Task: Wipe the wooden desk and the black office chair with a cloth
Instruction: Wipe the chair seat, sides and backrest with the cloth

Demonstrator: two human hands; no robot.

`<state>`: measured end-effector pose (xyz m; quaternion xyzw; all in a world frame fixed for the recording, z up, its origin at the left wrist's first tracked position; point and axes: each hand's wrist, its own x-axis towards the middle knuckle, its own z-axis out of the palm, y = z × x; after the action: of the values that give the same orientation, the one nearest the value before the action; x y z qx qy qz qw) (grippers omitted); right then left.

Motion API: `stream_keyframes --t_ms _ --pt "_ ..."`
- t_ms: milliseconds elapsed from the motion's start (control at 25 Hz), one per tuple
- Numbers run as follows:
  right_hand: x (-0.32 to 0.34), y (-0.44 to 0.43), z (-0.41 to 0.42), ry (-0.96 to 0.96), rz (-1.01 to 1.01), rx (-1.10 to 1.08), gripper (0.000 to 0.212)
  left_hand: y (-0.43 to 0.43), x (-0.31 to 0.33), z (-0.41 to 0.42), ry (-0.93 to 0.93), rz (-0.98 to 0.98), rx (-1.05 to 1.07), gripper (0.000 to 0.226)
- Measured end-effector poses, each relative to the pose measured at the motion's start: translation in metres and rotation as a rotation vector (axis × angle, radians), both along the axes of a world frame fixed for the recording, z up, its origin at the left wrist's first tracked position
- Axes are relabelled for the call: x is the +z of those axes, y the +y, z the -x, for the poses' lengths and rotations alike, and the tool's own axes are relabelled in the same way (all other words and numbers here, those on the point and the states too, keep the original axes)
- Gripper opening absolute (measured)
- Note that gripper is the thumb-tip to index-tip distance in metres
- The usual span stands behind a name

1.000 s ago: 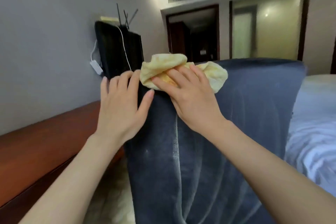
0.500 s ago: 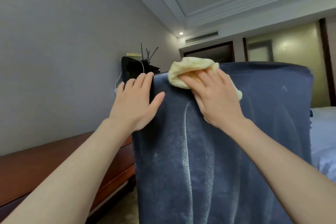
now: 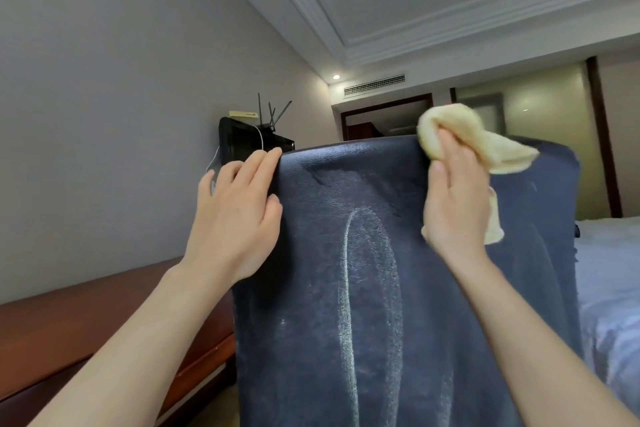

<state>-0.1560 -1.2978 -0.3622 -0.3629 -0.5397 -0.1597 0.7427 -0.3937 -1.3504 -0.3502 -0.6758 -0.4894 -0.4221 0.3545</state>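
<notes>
Head view: right hand point(image 3: 453, 198) gripped a cloth point(image 3: 485, 146) on the chair point(image 3: 363, 288) top; flat, open left hand point(image 3: 235, 215) braced its edge. Overlapping strokes would suit.

We take this for a hotel bedroom: a bed point(image 3: 611, 291) made up in pale linen stands on the right, a long wooden desk point(image 3: 69, 329) runs along the grey wall point(image 3: 104, 114), a television point(image 3: 237, 144) carries an antennaed router point(image 3: 272, 116), and 1 recessed ceiling light point(image 3: 335, 77) and an air vent point(image 3: 374, 85) sit above a dark-framed doorway point(image 3: 381, 120) beside a frosted glass panel point(image 3: 554, 114).
</notes>
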Motion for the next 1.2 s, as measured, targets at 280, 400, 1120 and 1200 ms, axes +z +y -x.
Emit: stream_keyframes --t_ms 280,400,1120,1200 --pt "0.015 -0.024 0.094 -0.641 -0.168 -0.122 0.036 0.007 -0.053 0.024 -0.224 0.065 -0.373 0.067" --pt "0.02 -0.022 0.126 -0.871 -0.233 -0.232 0.037 0.013 -0.095 0.036 -0.38 0.14 -0.364 0.068" --pt "-0.027 -0.002 0.084 -1.179 -0.257 -0.531 0.045 0.009 -0.194 0.064 -0.55 0.583 -0.358 0.074" --pt "0.001 -0.006 0.099 -1.117 -0.204 -0.581 0.045 0.002 -0.196 0.067 -0.52 0.613 -0.342 0.075"
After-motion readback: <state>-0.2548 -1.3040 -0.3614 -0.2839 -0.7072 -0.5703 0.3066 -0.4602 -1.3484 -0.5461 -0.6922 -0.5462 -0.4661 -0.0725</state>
